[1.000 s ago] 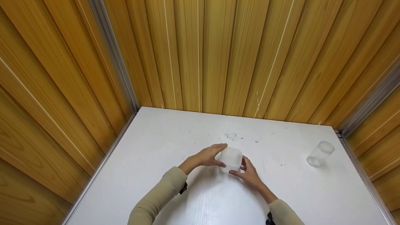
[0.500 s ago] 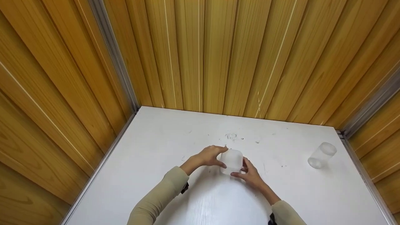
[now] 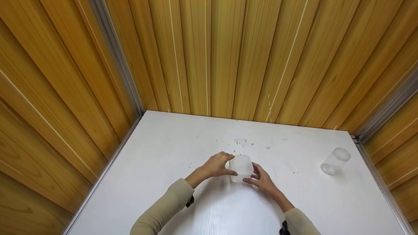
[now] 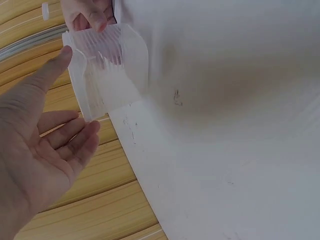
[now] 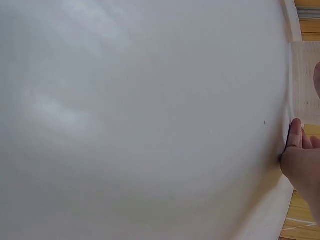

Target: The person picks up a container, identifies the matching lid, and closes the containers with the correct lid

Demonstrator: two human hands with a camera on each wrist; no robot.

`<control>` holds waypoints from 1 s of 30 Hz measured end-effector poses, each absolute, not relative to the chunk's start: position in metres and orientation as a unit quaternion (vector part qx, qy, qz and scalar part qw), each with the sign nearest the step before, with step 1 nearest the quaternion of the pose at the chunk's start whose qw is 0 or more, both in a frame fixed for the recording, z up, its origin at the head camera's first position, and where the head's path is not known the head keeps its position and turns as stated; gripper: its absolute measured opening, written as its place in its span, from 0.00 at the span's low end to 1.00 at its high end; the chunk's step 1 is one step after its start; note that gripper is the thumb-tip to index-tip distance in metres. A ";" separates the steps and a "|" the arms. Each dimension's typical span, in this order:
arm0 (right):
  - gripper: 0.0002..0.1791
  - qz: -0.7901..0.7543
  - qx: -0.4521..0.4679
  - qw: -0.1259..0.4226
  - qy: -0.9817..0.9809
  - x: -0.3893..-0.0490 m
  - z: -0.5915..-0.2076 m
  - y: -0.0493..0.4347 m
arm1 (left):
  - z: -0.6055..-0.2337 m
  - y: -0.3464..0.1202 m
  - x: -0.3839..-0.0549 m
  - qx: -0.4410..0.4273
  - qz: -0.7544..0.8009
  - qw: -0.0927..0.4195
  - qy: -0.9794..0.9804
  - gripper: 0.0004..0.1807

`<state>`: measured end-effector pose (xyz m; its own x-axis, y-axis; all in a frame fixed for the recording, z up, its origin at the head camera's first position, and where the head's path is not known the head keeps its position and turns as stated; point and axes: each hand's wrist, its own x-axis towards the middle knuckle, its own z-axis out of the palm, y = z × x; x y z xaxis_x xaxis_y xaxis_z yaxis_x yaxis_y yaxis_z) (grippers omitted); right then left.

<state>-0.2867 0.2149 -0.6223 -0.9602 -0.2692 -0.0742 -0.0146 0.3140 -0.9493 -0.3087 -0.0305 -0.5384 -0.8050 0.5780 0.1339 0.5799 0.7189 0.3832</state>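
A translucent plastic container (image 3: 242, 165) with rounded corners is between my two hands near the middle of the white table. My left hand (image 3: 218, 164) holds its left end, the thumb on the near side and the fingertips at the far side. In the left wrist view, the left thumb and fingertips touch opposite ends of the raised rim of the container (image 4: 112, 70). The right hand (image 3: 261, 178) grips the right side, thumb on the near corner. Through the ribbed clear wall, the right fingers show behind it. The right wrist view catches only part of the right hand (image 5: 300, 155) and the container (image 5: 305, 82).
A clear cylindrical jar (image 3: 335, 161) stands on the white table (image 3: 183, 140) at the right. Small dark marks dot the tabletop beyond the hands. Wood-patterned walls (image 3: 225, 58) rise behind and on both sides, with metal strips at the corners.
The right thumb has shifted slightly right along the container's near edge. Both hands stay on the container, and the jar stands where it was.
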 end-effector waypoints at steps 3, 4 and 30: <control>0.43 -0.584 -0.089 0.110 0.799 -0.288 -0.625 0.216 | -0.538 -0.035 -0.305 -0.304 -0.202 0.033 -0.930 0.26; 0.41 -0.585 -0.088 0.107 0.799 -0.289 -0.626 0.217 | -0.537 -0.037 -0.304 -0.300 -0.201 0.042 -0.932 0.22; 0.55 -0.546 -0.130 0.079 0.824 -0.281 -0.624 0.205 | -0.540 -0.036 -0.316 -0.342 -0.222 -0.119 -0.905 0.42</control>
<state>-0.2810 0.2048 -0.6244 -0.9538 -0.3001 0.0123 -0.1280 0.3691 -0.9205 -0.3155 -0.0356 -0.5397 -0.7375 0.6724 -0.0636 0.5663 0.6669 0.4842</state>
